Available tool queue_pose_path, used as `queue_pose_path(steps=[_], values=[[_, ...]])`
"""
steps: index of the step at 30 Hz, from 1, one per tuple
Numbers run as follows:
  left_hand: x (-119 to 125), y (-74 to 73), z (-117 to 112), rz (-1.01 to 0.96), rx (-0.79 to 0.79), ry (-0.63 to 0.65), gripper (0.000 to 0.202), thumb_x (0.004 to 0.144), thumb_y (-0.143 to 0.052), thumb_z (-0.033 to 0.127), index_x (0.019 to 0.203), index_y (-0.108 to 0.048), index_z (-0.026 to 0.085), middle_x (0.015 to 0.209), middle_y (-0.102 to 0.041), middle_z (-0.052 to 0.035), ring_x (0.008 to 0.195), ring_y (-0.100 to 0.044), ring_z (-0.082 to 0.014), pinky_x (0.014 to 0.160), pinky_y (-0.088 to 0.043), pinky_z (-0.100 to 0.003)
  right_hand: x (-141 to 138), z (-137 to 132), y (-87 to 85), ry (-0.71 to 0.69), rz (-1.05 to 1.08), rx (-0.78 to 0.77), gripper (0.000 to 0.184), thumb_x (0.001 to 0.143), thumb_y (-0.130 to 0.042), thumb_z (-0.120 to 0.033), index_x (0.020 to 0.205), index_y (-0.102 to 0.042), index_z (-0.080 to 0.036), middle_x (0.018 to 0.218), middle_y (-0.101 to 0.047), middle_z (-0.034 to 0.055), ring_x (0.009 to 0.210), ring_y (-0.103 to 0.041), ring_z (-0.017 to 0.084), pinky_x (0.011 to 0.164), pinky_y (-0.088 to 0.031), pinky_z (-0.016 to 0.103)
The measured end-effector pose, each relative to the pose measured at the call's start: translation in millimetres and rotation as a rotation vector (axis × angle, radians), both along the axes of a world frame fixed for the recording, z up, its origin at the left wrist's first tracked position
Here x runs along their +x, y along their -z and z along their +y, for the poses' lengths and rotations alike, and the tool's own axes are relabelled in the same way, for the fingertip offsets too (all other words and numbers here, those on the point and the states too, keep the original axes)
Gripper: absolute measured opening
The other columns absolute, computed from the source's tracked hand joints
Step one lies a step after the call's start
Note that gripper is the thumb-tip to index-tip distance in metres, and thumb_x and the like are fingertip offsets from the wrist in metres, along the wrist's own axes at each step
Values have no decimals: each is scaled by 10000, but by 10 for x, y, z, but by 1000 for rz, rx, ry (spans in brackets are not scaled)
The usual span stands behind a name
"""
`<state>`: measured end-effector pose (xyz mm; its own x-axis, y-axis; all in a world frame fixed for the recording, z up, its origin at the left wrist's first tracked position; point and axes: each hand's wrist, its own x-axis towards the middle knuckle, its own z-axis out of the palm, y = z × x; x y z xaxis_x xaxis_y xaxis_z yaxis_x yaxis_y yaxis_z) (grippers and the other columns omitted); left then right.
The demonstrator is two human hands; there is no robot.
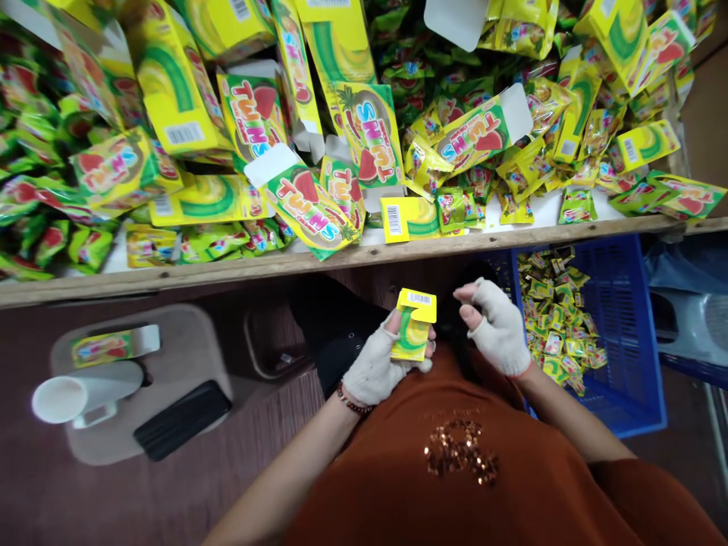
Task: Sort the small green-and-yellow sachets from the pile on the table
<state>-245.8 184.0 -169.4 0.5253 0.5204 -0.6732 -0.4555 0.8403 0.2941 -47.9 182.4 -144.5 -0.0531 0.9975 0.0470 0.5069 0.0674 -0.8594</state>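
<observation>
My left hand (pixel 372 368), in a white fingerless glove, grips a small yellow and green candy box (pixel 410 337) above my lap. The box's barcode end faces up and away from me, with its flap slightly raised. Just right of it my right hand (pixel 499 326), gloved the same way, hovers apart from the box. Its thumb and fingers are apart, and nothing shows between them. Beyond both hands, a printed carton (pixel 310 205) with a white flap overhangs the edge of the worktable (pixel 250 277).
Wrapped candies (pixel 34 144) and several cartons (pixel 171 91) cover the worktable. A blue crate (pixel 626 334) holding many small packs stands at my right. On a grey stool (pixel 187 334) at my left are a white mug (pixel 96 390), a dark phone-like slab (pixel 183 419) and a flattened carton (pixel 108 346).
</observation>
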Motion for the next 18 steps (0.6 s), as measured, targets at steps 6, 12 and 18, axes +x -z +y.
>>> queue_pose_path(steps=[6, 12, 18], values=[[35, -80, 39, -21, -134, 58, 483, 913, -469, 624, 1000, -603, 168, 756, -642, -41, 543, -605, -166, 399, -497, -274, -49, 171, 63, -456, 80, 78, 422, 889, -665, -339, 1276, -566, -203, 1271, -621, 158, 1231, -583, 259, 960, -542, 406], [17, -224, 86, -82, -151, 125, 443, 948, -407, 538, 1005, -610, 149, 734, -644, -72, 544, -595, -175, 403, -474, -261, 0, 99, 195, -277, 22, 203, 245, 933, -544, -163, 1142, -639, -249, 1149, -721, 89, 1110, -679, 211, 956, -564, 398], [-35, -272, 143, -156, -228, 130, 431, 931, -449, 534, 1000, -639, 153, 792, -653, -78, 632, -621, -186, 455, -526, -278, 67, 93, 194, -386, 12, 222, 253, 914, -503, -87, 1051, -657, -235, 1169, -721, 74, 1180, -647, 216, 961, -573, 419]])
